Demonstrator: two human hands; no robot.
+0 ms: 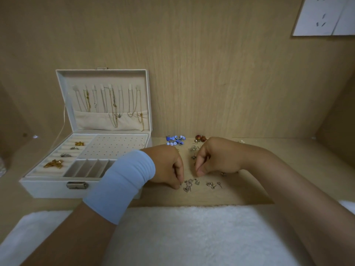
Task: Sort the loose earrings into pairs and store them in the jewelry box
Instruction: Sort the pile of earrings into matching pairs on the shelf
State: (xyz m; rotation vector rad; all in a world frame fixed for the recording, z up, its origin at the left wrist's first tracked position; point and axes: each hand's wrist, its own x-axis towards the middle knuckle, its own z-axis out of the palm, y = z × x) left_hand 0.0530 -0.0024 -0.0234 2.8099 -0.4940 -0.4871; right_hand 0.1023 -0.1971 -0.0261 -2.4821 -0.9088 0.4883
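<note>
Left hand (pixel 167 166) pinches a silver earring (pixel 182 184), right hand (pixel 215 156) pinches a square earring (pixel 197 182) by its hook just beside it, jewelry box (pixel 48 186) open left of both; I'd compare shapes b4 pairing, grip lightly.

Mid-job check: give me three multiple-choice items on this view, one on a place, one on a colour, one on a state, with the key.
1. Where does the jewelry box stand, seen from the left hand and right hand?
A) to their right B) to their left C) between them
2. What colour is the earring cluster by the back wall, nearest the box?
A) green B) black C) blue
3. How is the box lid?
A) open, upright B) shut and latched C) taken off, lying flat

Key: 1 B, the box sits left of both hands. 2 C, the beads are blue. 3 A, the lid stands up with necklaces hanging inside.
</note>
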